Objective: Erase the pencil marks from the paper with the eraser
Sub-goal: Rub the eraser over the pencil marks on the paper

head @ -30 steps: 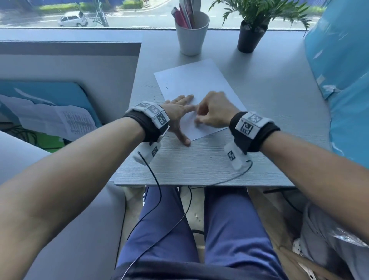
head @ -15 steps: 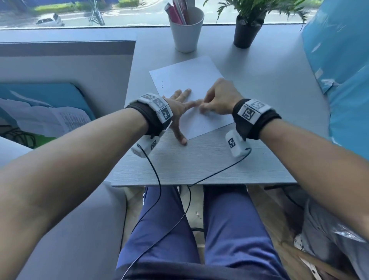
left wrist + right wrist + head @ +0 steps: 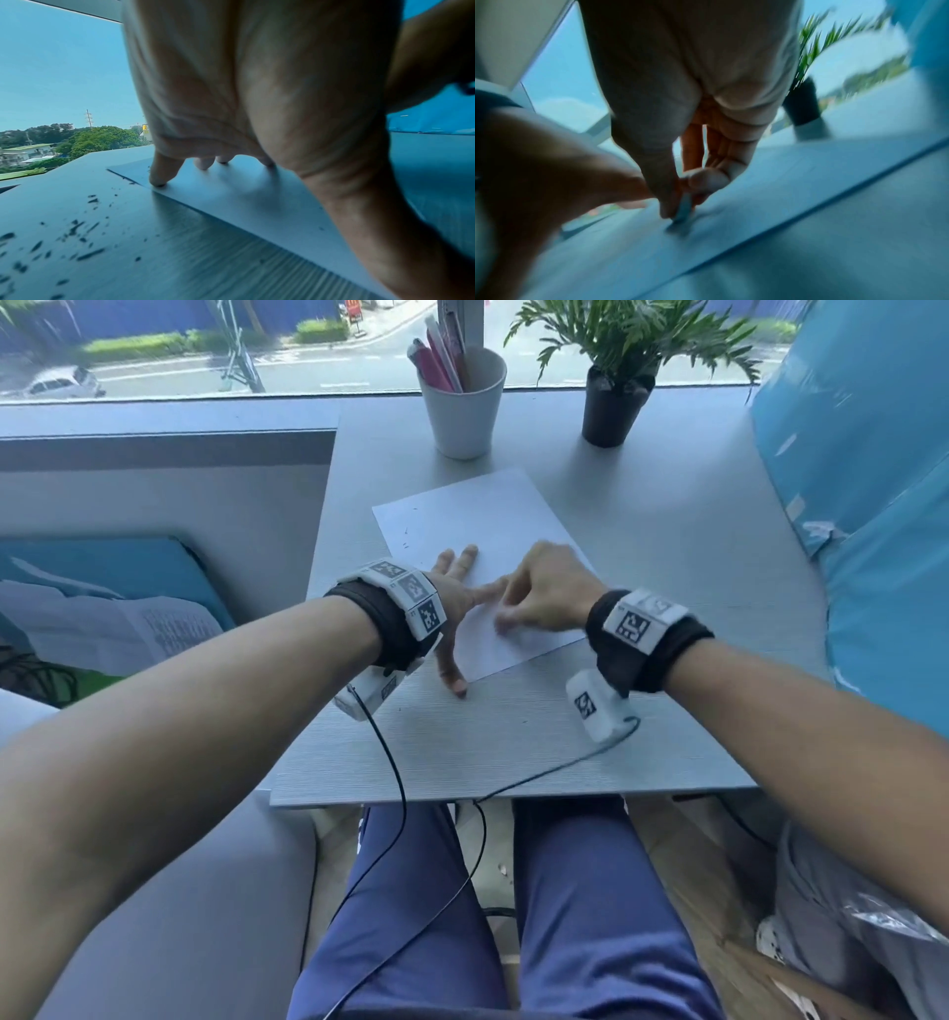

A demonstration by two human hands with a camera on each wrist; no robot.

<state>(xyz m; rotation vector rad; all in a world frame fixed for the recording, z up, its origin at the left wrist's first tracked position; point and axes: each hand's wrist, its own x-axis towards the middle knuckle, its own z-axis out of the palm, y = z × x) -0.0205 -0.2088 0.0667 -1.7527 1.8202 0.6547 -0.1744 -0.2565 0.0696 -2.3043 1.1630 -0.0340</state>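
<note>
Seen from the head camera, a sheet of paper [image 3: 477, 531] is being pinned flat on the grey bench [image 3: 667, 546] by the left hand [image 3: 457, 603], its fingers spread across the sheet's near left part and its thumb reaching onto the bench. The right hand [image 3: 544, 593], curled and blurred, is being pressed to the paper just beside the left index finger; the eraser is hidden here. A white cup [image 3: 462, 403] of pens and a potted plant [image 3: 616, 377] are standing at the far edge by the window.

In the left wrist view, the spread fingertips [image 3: 158, 178] are being held down on the paper [image 3: 231, 194] near its left edge, and dark crumbs [image 3: 77, 227] are lying scattered on the bench [image 3: 180, 253] beside it.

In the blurred right wrist view, a small eraser [image 3: 684, 207] is being pinched between the thumb and fingers of the right hand [image 3: 693, 142], its tip touching the paper [image 3: 782, 182]
</note>
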